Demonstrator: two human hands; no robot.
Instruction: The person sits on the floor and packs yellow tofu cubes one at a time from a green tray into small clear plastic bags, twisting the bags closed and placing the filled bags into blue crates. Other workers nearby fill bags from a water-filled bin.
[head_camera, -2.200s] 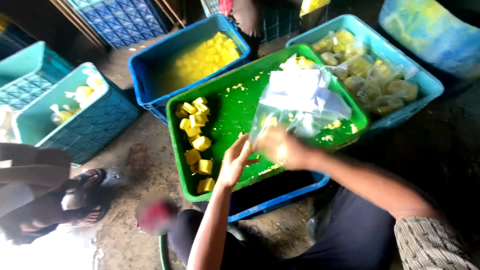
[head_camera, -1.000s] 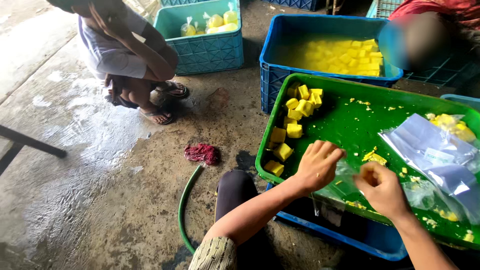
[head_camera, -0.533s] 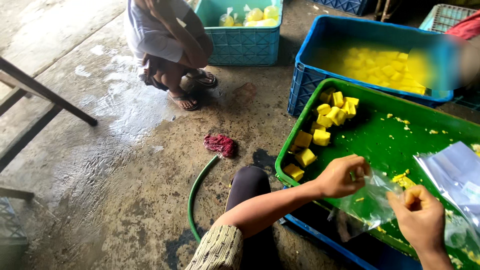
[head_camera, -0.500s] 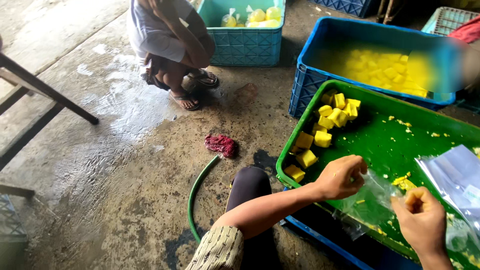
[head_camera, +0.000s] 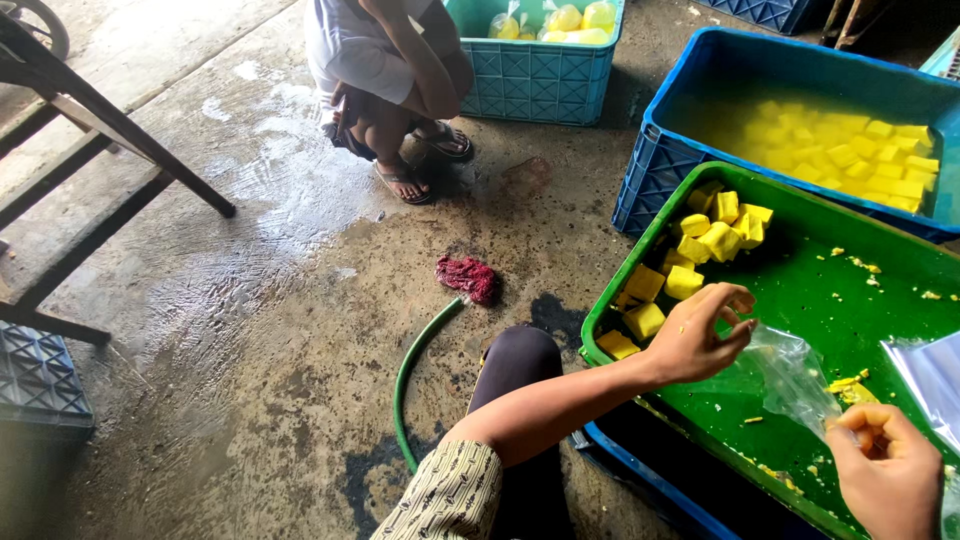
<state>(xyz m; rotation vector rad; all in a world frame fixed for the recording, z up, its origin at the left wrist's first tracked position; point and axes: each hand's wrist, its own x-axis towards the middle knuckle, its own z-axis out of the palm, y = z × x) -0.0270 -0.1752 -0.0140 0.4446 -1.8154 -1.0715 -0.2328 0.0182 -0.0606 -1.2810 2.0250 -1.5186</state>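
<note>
While I look down from my head camera, my left hand (head_camera: 700, 335) hangs over the green tray (head_camera: 800, 290), fingers loosely curled and part spread, the thumb and fingertips pinching one edge of a clear plastic bag (head_camera: 795, 375). My right hand (head_camera: 890, 470) sits low at the frame's right corner, fingers bunched together and gripping the bag's other edge, so the thin film stretches between both hands just above the tray floor. Yellow cubes (head_camera: 700, 245) lie heaped in the tray's near-left corner, just beside my left hand but not touching it, and yellow crumbs are scattered across the green surface. More clear bags (head_camera: 930, 375) lie on the tray at the right edge. Behind the tray stands a blue crate (head_camera: 680, 150) filled with yellowish liquid and more cubes. On the wet concrete floor, a green hose (head_camera: 415, 370) curves up to a red rag (head_camera: 467, 277). Farther off, another person (head_camera: 385, 70) crouches in sandals beside a teal crate (head_camera: 540, 75) holding filled bags. A dark wooden frame (head_camera: 90, 150) stands at left.
</note>
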